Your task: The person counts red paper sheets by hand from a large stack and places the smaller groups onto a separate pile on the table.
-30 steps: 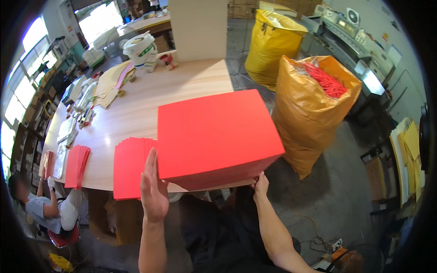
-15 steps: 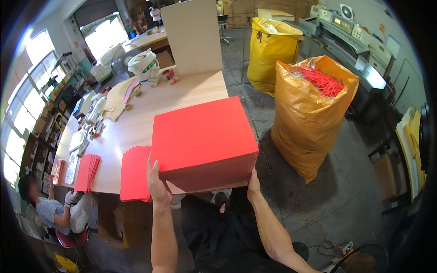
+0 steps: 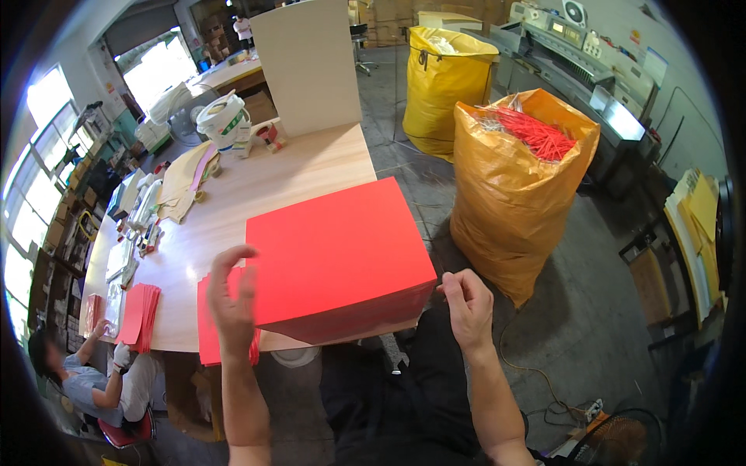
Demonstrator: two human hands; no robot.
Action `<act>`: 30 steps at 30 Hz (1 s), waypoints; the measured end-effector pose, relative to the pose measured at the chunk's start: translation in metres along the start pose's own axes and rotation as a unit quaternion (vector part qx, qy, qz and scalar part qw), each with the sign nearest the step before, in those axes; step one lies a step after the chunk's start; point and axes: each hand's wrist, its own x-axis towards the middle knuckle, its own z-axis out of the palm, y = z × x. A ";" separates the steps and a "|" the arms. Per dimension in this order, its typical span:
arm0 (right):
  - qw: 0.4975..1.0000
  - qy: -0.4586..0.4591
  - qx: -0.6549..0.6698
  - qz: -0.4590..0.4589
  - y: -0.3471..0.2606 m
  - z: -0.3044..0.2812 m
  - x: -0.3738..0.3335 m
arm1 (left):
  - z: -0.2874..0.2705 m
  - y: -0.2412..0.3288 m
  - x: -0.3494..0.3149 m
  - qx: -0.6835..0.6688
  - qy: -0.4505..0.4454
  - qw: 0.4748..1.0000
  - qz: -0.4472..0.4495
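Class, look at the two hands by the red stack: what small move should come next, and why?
Perhaps bring both palms gently against the sides of the red stack: the left hand is at its left edge, the right hand half-curled beside its right corner, and it stands near the edge of the table.

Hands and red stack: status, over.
Left hand, blurred, beside red stack; right hand near right corner. Stack at table edge. Red pile partly behind left hand.

gry flr (image 3: 567, 326) | pale wall (image 3: 688, 140) R | brt wndws (image 3: 48, 97) L | wd tbl (image 3: 311, 167)
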 end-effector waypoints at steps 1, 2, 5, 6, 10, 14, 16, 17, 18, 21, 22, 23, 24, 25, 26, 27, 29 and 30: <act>0.999 -0.003 -0.033 -0.010 -0.012 0.000 0.006 | 0.009 0.010 0.009 0.072 -0.048 0.995 0.042; 0.998 -0.007 -0.067 -0.019 -0.022 0.002 0.010 | 0.023 0.019 0.019 0.100 -0.121 0.984 0.088; 0.993 -0.024 -0.110 -0.023 -0.031 0.009 0.015 | 0.059 0.018 0.030 0.145 -0.263 0.938 0.171; 0.994 -0.033 -0.103 -0.010 -0.026 0.008 0.014 | 0.066 0.019 0.028 0.144 -0.266 0.939 0.164; 0.992 -0.054 -0.113 0.003 -0.029 0.005 0.015 | 0.075 0.017 0.023 0.147 -0.268 0.941 0.144; 0.965 -0.123 -0.225 -0.062 -0.047 -0.006 0.026 | 0.075 0.015 0.024 0.123 -0.208 0.952 0.191; 0.937 -0.145 -0.300 -0.109 -0.054 -0.010 0.033 | 0.077 0.013 0.024 0.086 -0.197 0.961 0.174; 0.937 -0.154 -0.299 -0.098 -0.061 -0.011 0.036 | 0.077 0.012 0.024 0.067 -0.191 0.965 0.166; 0.936 -0.165 -0.298 -0.088 -0.070 -0.012 0.040 | 0.076 0.012 0.024 0.065 -0.196 0.966 0.153; 0.964 -0.150 -0.212 -0.058 -0.100 0.002 0.043 | 0.072 0.012 0.022 0.063 -0.213 0.968 0.118; 0.969 -0.122 -0.197 -0.086 -0.105 0.015 0.041 | 0.072 0.012 0.023 0.062 -0.216 0.968 0.114; 0.972 -0.093 -0.182 -0.115 -0.110 0.027 0.038 | 0.072 0.012 0.024 0.062 -0.219 0.968 0.109; 0.957 -0.051 -0.206 -0.196 -0.099 0.043 0.036 | 0.072 0.013 0.024 0.059 -0.218 0.968 0.109; 0.946 -0.037 -0.234 -0.220 -0.085 0.053 0.037 | 0.073 0.012 0.024 0.052 -0.217 0.969 0.108; 0.975 -0.029 -0.150 -0.162 -0.078 0.054 0.040 | 0.075 0.012 0.024 0.046 -0.216 0.969 0.108; 0.992 -0.025 -0.061 -0.104 -0.078 0.053 0.045 | 0.074 0.011 0.024 0.043 -0.213 0.970 0.109; 0.940 -0.104 0.277 0.171 -0.089 0.044 0.050 | 0.072 0.012 0.024 0.037 -0.207 0.971 0.112; 0.929 -0.100 0.311 0.173 -0.093 0.047 0.047 | 0.072 0.012 0.024 0.040 -0.213 0.970 0.112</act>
